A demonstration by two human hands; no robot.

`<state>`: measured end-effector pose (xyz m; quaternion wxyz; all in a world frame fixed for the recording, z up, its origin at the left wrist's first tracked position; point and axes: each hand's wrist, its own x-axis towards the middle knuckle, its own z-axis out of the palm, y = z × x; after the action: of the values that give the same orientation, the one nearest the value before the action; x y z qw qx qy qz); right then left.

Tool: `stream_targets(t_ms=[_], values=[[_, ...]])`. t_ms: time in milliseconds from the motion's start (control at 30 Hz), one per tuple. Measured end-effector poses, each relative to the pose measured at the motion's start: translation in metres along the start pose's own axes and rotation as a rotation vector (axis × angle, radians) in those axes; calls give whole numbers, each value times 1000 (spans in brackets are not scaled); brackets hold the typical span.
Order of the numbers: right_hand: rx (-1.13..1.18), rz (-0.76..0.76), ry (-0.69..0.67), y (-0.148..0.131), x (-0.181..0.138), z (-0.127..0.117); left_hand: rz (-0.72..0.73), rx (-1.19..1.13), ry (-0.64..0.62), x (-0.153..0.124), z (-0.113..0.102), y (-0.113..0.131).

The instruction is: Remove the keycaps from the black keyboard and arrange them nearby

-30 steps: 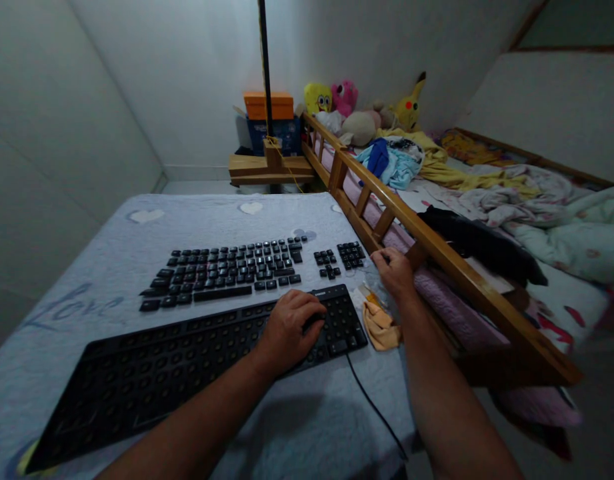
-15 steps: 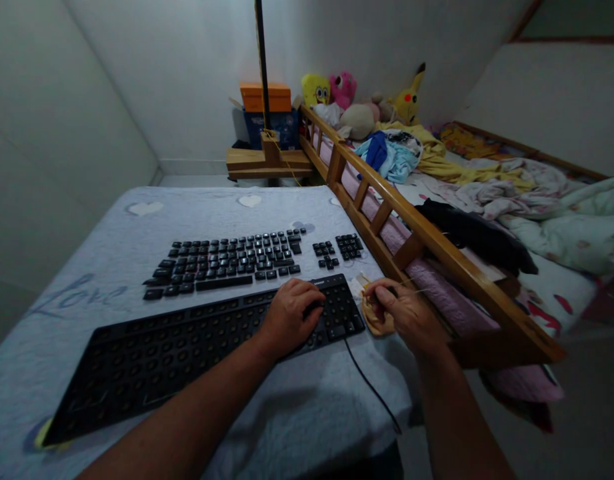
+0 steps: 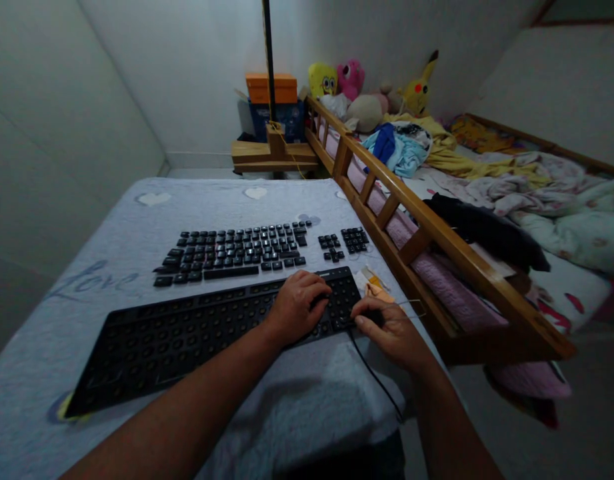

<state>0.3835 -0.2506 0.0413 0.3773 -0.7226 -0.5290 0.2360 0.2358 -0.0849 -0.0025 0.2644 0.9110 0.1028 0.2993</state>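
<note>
A black keyboard (image 3: 187, 343), most of its keycaps off, lies slantwise on the cloth-covered surface. My left hand (image 3: 299, 303) rests on its right part, fingers bent and thumb apart, gripping nothing I can see. At the lower right corner of the number pad, my right hand (image 3: 387, 327) is closed in a pinch, fingertips at the keys. A thin wire keycap puller (image 3: 417, 308) sits in this hand, its loop sticking out to the right. Whether a keycap is between the fingertips is hidden. Loose black keycaps (image 3: 237, 250) lie in keyboard order beyond the keyboard.
A peach-coloured pouch or cloth (image 3: 379, 291) and a small packet (image 3: 371, 276) lie right of the keyboard. The cable (image 3: 374, 380) runs to the front edge. A wooden bed rail (image 3: 421, 220) borders the right side. Plush toys (image 3: 351, 79) and boxes (image 3: 271, 88) stand at the back.
My right hand has moved left from over the pouch to the keyboard's lower right corner. The puller's loop now points right. My left hand stays on the keyboard; the view has shifted slightly.
</note>
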Motion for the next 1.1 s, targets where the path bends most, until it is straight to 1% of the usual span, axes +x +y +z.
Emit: stream_targets(t_ms=[167, 333, 467, 667, 800, 900, 967, 1100], values=[[35, -17, 29, -3, 0, 4, 3, -3, 6, 0, -1, 0], [101, 13, 11, -8, 1, 9, -5, -3, 5, 0, -1, 1], [97, 27, 8, -9, 1, 15, -7, -1, 8, -1, 0, 0], [80, 50, 80, -11, -5, 28, -4, -6, 9, -1, 0, 1], [31, -15, 180, -15, -9, 35, -4, -9, 18, -1, 1, 0], [29, -61, 207, -17, -10, 38, -3, -14, 18, -2, 1, 0], [44, -33, 235, -17, -11, 40, -1, -12, 15, -2, 1, 0], [75, 126, 320, -13, -12, 44, 1, 1, 9, -1, 1, 0]])
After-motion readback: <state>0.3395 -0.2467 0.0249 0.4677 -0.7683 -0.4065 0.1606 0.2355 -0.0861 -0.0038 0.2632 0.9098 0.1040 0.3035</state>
